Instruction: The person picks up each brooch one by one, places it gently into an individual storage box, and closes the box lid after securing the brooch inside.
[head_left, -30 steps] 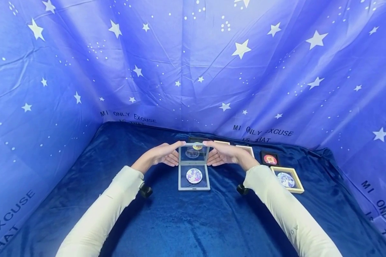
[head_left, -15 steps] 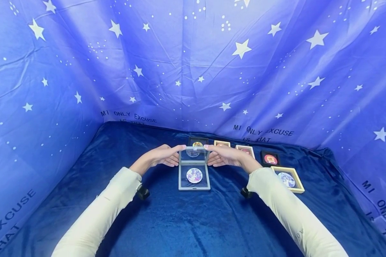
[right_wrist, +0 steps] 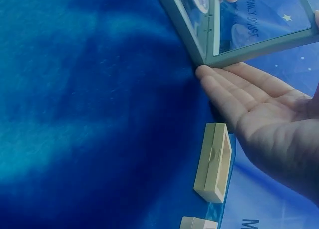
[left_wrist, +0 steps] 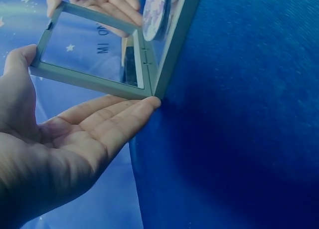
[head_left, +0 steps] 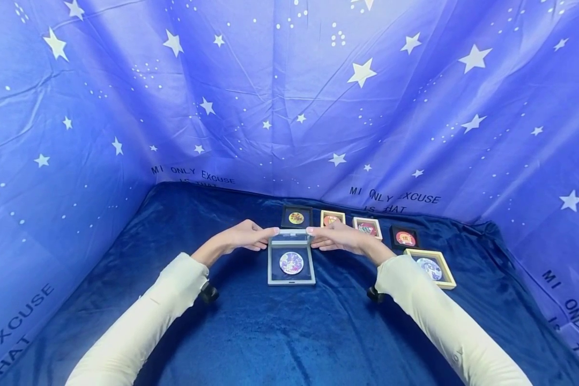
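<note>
In the head view a grey hinged display case stands partly open on the blue cloth, with its base [head_left: 270, 268] lying flat. A round purple-and-white badge [head_left: 291, 263] sits in the base's clear film. The clear-windowed lid [head_left: 293, 232] tilts up at the far side. Both thumbs press on the lid's raised edge, my left hand [head_left: 243, 236] at one corner and my right hand [head_left: 342, 237] at the other. In the left wrist view, straight fingers [left_wrist: 104, 124] reach to the hinge corner. The right wrist view shows likewise straight fingers [right_wrist: 234, 92] at the opposite hinge corner.
Behind the hands stand a black frame [head_left: 286, 219] with a yellow disc, a small wooden frame [head_left: 322, 219] and a pale frame [head_left: 379, 230]. Farther right lie another black frame [head_left: 393, 238] and a larger wooden frame [head_left: 446, 268]. A starry curtain [head_left: 270, 96] hangs behind.
The lid has swung down toward me from a steeper angle, with both thumbs on its edge. Both hands have lowered slightly, uncovering more of the rear frames. The base has stayed in place.
</note>
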Action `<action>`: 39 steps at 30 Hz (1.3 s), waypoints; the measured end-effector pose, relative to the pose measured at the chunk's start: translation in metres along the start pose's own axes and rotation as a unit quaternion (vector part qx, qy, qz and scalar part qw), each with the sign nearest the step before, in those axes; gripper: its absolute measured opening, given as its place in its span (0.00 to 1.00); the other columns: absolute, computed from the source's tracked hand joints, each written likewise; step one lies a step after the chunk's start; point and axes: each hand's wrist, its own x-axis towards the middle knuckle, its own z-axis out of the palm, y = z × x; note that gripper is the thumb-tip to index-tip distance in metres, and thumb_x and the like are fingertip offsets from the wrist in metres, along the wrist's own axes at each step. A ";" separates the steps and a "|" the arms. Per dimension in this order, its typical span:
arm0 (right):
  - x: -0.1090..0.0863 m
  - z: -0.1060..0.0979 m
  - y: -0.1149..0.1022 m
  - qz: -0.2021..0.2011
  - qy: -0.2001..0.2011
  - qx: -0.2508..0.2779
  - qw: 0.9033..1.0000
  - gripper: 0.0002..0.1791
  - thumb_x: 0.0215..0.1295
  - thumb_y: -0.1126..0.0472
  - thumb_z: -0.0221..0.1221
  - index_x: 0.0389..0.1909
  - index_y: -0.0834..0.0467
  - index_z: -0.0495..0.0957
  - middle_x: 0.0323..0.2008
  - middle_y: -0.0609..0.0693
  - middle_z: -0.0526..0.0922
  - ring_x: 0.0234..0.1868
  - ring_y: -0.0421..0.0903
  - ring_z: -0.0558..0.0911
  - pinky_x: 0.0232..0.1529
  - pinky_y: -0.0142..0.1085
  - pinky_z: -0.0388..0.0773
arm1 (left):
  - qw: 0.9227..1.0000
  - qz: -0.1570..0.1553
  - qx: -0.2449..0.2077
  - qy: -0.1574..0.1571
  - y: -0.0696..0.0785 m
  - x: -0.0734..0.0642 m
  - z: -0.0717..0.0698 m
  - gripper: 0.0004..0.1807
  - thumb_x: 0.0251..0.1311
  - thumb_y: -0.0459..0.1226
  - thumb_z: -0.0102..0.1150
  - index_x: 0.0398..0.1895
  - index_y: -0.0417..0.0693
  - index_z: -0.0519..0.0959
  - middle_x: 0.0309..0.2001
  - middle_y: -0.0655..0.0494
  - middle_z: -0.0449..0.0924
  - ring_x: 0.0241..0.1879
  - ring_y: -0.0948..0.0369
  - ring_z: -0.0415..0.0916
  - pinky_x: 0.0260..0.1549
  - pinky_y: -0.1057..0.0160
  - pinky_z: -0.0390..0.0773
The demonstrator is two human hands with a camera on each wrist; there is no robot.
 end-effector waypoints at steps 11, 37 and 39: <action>-0.007 0.003 0.006 -0.029 0.001 -0.063 0.998 0.32 0.72 0.46 0.60 0.68 0.63 0.74 0.70 0.61 0.73 0.72 0.57 0.72 0.72 0.48 0.69 | 0.996 0.038 0.081 0.001 -0.003 -0.006 0.001 0.31 0.67 0.54 0.62 0.60 0.38 0.81 0.61 0.43 0.82 0.59 0.51 0.80 0.60 0.52 0.79; -0.020 0.019 0.008 -0.101 0.031 -0.205 0.973 0.44 0.55 0.46 0.75 0.67 0.66 0.74 0.67 0.61 0.76 0.67 0.60 0.77 0.68 0.52 0.73 | 0.966 0.140 0.217 0.013 -0.010 -0.012 0.013 0.40 0.53 0.52 0.76 0.61 0.30 0.78 0.61 0.39 0.80 0.58 0.48 0.83 0.58 0.49 0.81; -0.019 0.020 0.009 -0.109 0.032 -0.216 0.970 0.44 0.55 0.45 0.75 0.67 0.67 0.74 0.67 0.62 0.77 0.67 0.60 0.77 0.68 0.52 0.73 | 0.962 0.143 0.231 0.019 -0.010 -0.013 0.015 0.41 0.51 0.52 0.77 0.60 0.30 0.79 0.60 0.38 0.81 0.50 0.54 0.86 0.54 0.54 0.83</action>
